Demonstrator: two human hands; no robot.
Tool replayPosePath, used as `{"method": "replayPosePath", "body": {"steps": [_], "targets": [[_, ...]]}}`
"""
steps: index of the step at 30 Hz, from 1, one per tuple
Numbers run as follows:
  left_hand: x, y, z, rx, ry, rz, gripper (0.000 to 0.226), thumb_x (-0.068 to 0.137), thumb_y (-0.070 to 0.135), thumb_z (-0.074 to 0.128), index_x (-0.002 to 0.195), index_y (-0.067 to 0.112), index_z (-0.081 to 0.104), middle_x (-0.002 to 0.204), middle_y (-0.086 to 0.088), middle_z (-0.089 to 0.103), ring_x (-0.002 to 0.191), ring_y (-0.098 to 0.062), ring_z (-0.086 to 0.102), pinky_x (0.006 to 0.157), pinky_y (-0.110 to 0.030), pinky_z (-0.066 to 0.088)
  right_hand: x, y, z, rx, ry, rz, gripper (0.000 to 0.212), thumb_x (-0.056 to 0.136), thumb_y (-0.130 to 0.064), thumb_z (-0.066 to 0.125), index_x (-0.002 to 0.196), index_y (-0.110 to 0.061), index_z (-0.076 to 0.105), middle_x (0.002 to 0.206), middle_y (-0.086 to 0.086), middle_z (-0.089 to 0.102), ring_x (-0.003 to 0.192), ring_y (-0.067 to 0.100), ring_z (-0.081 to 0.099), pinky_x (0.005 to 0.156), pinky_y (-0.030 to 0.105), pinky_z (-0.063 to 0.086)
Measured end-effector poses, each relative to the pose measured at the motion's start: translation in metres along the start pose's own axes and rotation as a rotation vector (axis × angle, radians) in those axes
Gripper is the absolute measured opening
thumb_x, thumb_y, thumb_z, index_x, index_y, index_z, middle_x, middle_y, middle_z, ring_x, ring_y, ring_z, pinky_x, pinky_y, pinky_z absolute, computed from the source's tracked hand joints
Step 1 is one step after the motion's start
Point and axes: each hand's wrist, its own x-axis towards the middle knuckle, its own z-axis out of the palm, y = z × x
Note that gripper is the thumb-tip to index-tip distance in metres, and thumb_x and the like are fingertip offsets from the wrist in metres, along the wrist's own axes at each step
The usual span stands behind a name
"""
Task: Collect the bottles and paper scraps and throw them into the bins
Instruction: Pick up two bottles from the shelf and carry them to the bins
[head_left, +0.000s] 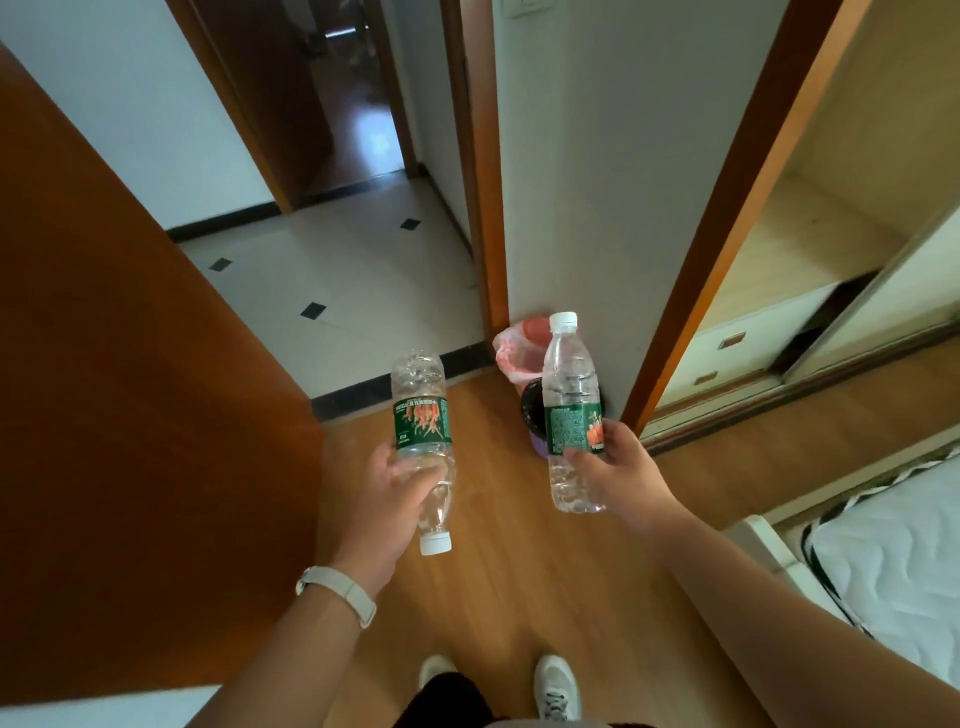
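Seen standing on a wooden floor, facing two bins at the foot of a white wall. Held in the left hand: a clear plastic water bottle with a green label, upside down, white cap pointing back toward the body, grip wrapped round the tapered neck end. Held in the right hand: a second clear green-labelled plastic bottle, upright, cap on top, grip clamped at the label band between thumb and fingers. Both seemingly empty or nearly so, hence light enough to carry one per hand. Just beyond the upright bottle: a bin lined with a pink plastic bag and, beside it, a dark round bin with a purple base, partly hidden by that bottle. Judged as mid-carry, bottles raised in front ready for dropping; neither yet over a rim. No paper scraps in view. Intended bin for bottles: cannot tell.
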Motion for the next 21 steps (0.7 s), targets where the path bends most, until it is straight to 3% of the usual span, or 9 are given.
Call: {"method": "replayPosePath", "body": {"steps": [5, 13, 18, 21], "targets": [[0.063, 0.014, -0.009, 0.016, -0.055, 0.026, 0.053, 0.087, 0.020, 0.072, 0.132, 0.030, 0.046, 0.114, 0.004, 0.067, 0.088, -0.008, 0.071, 0.065, -0.021, 0.053, 0.037, -0.015, 0.020, -0.001, 0.057, 0.026, 0.052, 0.088, -0.029, 0.070, 0.133, -0.020, 0.046, 0.111, -0.007, 0.064, 0.091, 0.008, 0.067, 0.073, 0.025, 0.056], [0.204, 0.034, -0.052, 0.060, -0.191, -0.038, 0.058, 0.084, 0.025, 0.074, 0.134, 0.030, 0.046, 0.121, 0.000, 0.066, 0.099, -0.016, 0.070, 0.087, -0.042, 0.057, 0.116, -0.060, 0.057, 0.021, 0.254, 0.083, 0.053, 0.083, -0.029, 0.073, 0.129, -0.020, 0.048, 0.108, -0.003, 0.067, 0.084, 0.013, 0.071, 0.075, 0.034, 0.059], [0.293, 0.066, -0.092, 0.102, -0.251, -0.006, 0.057, 0.085, 0.024, 0.073, 0.132, 0.035, 0.043, 0.118, 0.004, 0.065, 0.103, -0.015, 0.067, 0.091, -0.042, 0.054, 0.166, -0.098, 0.102, 0.002, 0.348, 0.086, 0.051, 0.082, -0.027, 0.075, 0.126, -0.020, 0.049, 0.110, 0.000, 0.066, 0.089, 0.016, 0.069, 0.079, 0.036, 0.057], [0.332, 0.080, -0.107, 0.101, -0.273, -0.008, 0.060, 0.088, 0.020, 0.070, 0.139, 0.029, 0.040, 0.117, 0.005, 0.063, 0.102, -0.015, 0.065, 0.085, -0.038, 0.054, 0.185, -0.109, 0.126, 0.023, 0.387, 0.089, 0.051, 0.082, -0.026, 0.075, 0.125, -0.021, 0.048, 0.107, -0.002, 0.065, 0.088, 0.016, 0.069, 0.080, 0.037, 0.058]]}}
